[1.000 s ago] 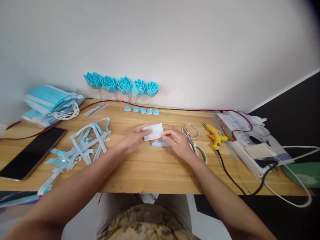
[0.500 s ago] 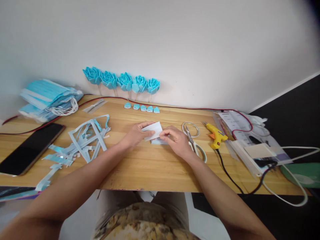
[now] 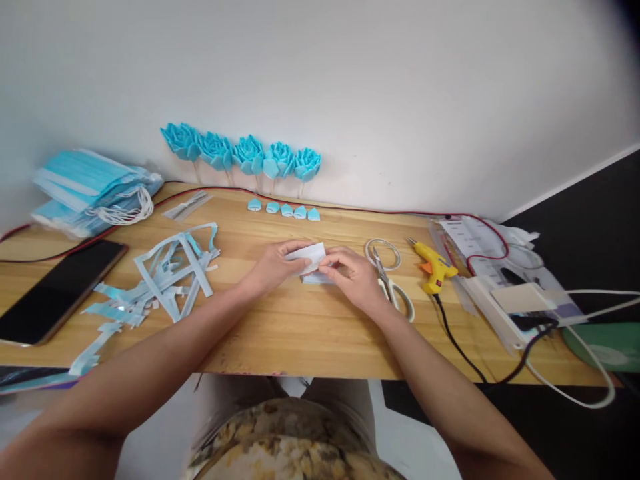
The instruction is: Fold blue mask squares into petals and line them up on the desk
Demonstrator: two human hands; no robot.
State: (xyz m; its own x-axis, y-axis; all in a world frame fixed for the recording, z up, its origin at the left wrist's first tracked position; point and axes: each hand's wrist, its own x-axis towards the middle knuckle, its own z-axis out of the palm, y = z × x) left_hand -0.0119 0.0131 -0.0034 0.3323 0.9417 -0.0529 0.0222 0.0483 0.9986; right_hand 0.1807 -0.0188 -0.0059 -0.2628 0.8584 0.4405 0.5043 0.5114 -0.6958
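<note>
My left hand [image 3: 277, 267] pinches a small whitish piece of mask fabric [image 3: 313, 253] between thumb and fingers, over the middle of the table. My right hand [image 3: 353, 275] has its thumb and fingertips closed at the right edge of the same piece. Below it, a small pale blue stack of cut fabric [image 3: 316, 278] lies on the wood, partly covered by the hands. Behind the hands is a short row of folded blue petals [image 3: 287, 210]. Scissors [image 3: 387, 273] with white handles lie just right of my right hand, partly over a roll of tape [image 3: 395, 243].
Several blue fabric roses [image 3: 249, 155] on sticks lean against the wall. On the left are bagged face masks [image 3: 90, 183], a phone [image 3: 60, 290] and a heap of cut strips [image 3: 175, 273]. A yellow glue gun [image 3: 436, 267] and a power strip [image 3: 493, 313] with cables lie right.
The fabric piece looks narrower now, its lower part bent up between my fingers. Both hands stay at almost the same spot, and the camera view has shifted slightly.
</note>
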